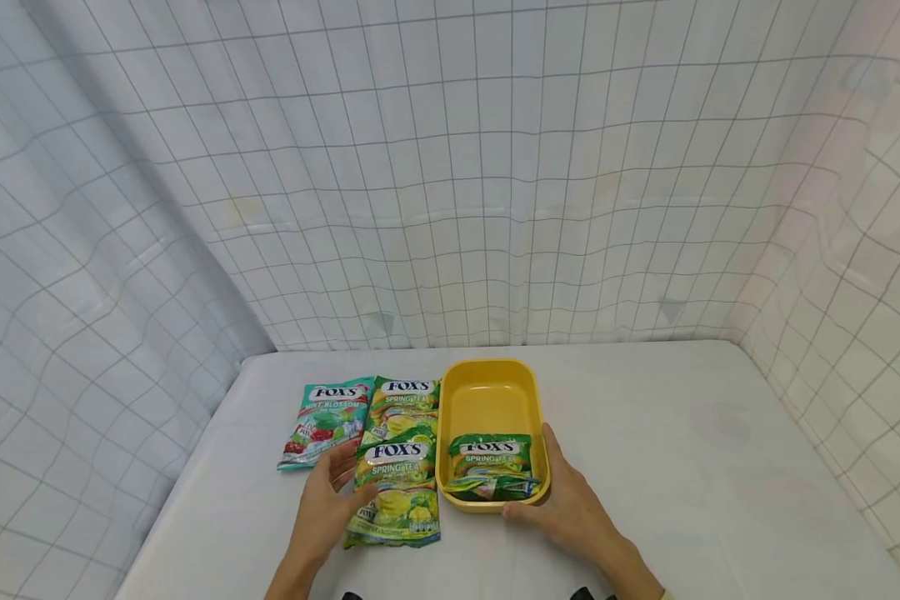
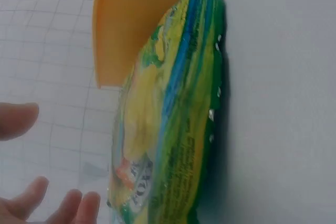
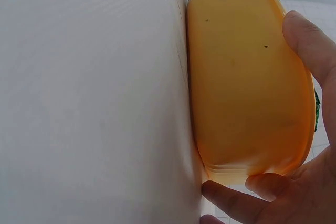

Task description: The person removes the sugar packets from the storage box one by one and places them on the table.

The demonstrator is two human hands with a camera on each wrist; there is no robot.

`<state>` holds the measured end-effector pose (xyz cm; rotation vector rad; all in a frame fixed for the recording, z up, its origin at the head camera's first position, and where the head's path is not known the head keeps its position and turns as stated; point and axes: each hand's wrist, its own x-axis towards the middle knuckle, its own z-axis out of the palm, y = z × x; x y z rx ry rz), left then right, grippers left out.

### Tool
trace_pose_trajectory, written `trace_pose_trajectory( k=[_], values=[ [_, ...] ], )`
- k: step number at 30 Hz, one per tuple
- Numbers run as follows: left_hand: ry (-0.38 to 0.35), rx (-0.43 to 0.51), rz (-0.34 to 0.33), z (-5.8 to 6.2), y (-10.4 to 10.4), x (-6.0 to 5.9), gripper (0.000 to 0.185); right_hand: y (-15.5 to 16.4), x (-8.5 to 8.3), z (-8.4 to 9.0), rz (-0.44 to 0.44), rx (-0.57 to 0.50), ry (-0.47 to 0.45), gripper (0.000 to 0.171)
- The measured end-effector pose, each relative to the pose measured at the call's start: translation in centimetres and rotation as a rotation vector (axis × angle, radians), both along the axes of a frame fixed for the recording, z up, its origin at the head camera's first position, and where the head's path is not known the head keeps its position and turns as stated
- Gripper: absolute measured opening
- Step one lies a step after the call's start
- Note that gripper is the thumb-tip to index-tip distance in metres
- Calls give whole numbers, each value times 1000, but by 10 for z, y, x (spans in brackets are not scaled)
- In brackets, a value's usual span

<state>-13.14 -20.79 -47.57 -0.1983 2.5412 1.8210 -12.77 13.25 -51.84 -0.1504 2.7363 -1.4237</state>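
My right hand [image 1: 572,510] holds the near right corner of a yellow plastic container [image 1: 492,407]; in the right wrist view the thumb is at its rim and the fingers curve round the corner. Inside, at the container's near end, leans a green Fox's Spring Tea candy bag [image 1: 492,455]. My left hand [image 1: 322,508], fingers loosely spread, hovers by the left edge of another Spring Tea candy bag [image 1: 396,477] lying on the table. The left wrist view shows its fingertips [image 2: 68,208] apart from that bag.
Behind the near bag lies one more Spring Tea bag [image 1: 403,404], partly overlapped by it. A teal Fox's Mint Blossom candy bag [image 1: 330,419] lies to its left. White cloth covers the table [image 1: 660,450], and white grid-patterned curtains [image 1: 487,183] hang around it.
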Motion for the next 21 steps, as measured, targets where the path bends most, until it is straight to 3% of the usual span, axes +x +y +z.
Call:
trace_pose_trajectory(
  k=[7, 21],
  values=[
    [39, 132, -64, 12, 9, 2, 74, 0, 1, -1, -3, 3, -7, 136],
    [31, 196, -124, 22, 26, -5, 74, 0, 0, -1, 1, -11, -18, 136]
  ],
)
